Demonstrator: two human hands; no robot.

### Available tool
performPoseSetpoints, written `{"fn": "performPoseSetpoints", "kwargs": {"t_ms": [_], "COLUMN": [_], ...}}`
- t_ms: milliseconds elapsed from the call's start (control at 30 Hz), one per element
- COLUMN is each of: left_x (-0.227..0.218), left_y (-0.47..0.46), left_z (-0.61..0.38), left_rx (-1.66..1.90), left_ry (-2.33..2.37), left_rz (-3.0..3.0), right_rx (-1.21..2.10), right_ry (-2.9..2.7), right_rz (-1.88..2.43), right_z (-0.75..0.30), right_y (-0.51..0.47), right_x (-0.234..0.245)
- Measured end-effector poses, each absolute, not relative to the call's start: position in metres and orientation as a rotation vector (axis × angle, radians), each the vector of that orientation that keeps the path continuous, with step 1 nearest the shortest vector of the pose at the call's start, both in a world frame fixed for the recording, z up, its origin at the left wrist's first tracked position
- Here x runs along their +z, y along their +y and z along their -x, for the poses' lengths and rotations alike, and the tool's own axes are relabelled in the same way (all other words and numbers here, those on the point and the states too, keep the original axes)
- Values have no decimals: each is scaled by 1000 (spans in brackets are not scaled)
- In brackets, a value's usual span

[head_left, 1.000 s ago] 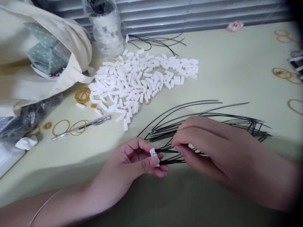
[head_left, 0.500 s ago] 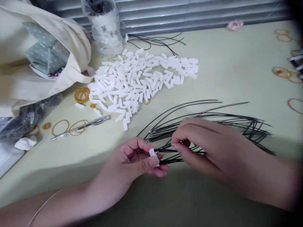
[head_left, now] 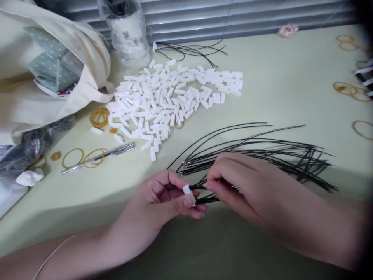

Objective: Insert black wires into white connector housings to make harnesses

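Note:
My left hand pinches a small white connector housing between thumb and fingers. Several black wires run out of its right side. Just right of it, my right hand is closed in a pinch over a thin black wire, close to the housing; the fingers hide most of what they grip. Under and behind this hand lies a bundle of loose black wires with small metal tips. Beyond my hands a pile of identical white housings covers the table.
At the left stand a cream cloth bag and a plastic-wrapped cup. A pen lies among rubber bands. Near the blinds sits a housing with wires. More rubber bands are at the right.
My right hand has moved slightly left and down, nearer the connector housing. My left hand keeps its hold, almost still. The whole view has shifted a little.

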State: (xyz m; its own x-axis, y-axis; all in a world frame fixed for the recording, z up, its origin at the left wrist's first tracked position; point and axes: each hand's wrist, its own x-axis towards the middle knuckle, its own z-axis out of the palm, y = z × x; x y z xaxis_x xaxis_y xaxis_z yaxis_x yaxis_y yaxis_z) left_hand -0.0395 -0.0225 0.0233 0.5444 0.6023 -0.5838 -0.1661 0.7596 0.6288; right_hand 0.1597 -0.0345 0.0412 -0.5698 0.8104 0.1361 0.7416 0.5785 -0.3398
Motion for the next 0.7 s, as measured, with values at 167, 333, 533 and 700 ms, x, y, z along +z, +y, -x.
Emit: {"fn": "performPoseSetpoints", "kwargs": {"t_ms": [167,333,533,700], "left_x": [23,20,21,21], "left_y": [-24,-22,-22,-21], "left_z": [42,42,42,41], "left_rx": [455,452,498,533], "left_ry": [890,858,797,788], "left_rz": [-579,-601,-539,-470], "right_rx": [420,513,333,534], "right_ry": [-2454,-2402,-2549,-2621], "right_rz": [1302,1328,1306,1309], "right_z": [-151,-152,-175,-179], "right_y": [-39,-39,-37,-41], "right_x": [40,44,55,61]}}
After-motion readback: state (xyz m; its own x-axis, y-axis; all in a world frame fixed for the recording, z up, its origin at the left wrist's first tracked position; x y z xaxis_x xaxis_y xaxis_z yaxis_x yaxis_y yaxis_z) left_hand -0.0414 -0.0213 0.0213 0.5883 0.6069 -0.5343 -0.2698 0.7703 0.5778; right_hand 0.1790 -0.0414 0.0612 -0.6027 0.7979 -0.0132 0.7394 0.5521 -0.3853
